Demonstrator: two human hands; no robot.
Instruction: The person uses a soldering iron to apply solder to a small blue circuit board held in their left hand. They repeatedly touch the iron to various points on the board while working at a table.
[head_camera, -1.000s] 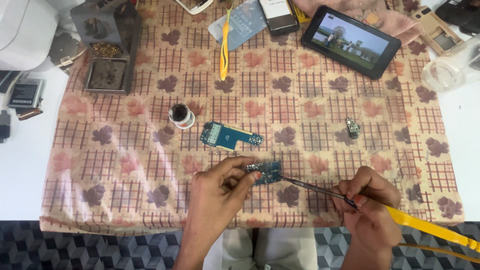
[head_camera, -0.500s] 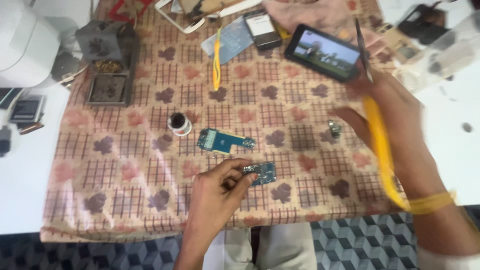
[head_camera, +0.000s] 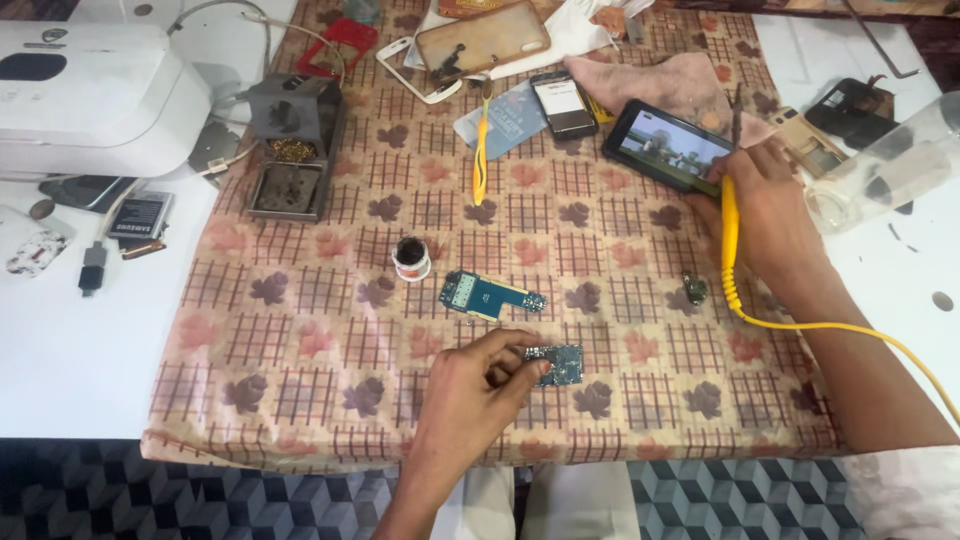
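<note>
My left hand (head_camera: 478, 380) pinches a small blue circuit board (head_camera: 560, 364) flat against the patterned cloth near the front edge. My right hand (head_camera: 765, 215) is far up at the right, shut on a soldering iron with a yellow handle (head_camera: 730, 225); its metal tip (head_camera: 737, 105) points away from me beside a dark tablet (head_camera: 668, 146) with a lit screen. The iron's yellow cable (head_camera: 850, 328) trails off to the right. A second, longer blue circuit board (head_camera: 490, 296) lies just beyond my left hand.
A small round pot with dark paste (head_camera: 411, 258) stands left of the longer board. A soldering iron stand (head_camera: 292, 150) and a white box-shaped machine (head_camera: 95, 95) sit at the back left. Phones, a phone case and yellow tweezers (head_camera: 480, 150) lie at the back; a tiny part (head_camera: 695, 289) lies at the right.
My right hand has lifted the soldering iron away from the small board and carried it up to the right, beside the tablet. My left hand still holds the small board.
</note>
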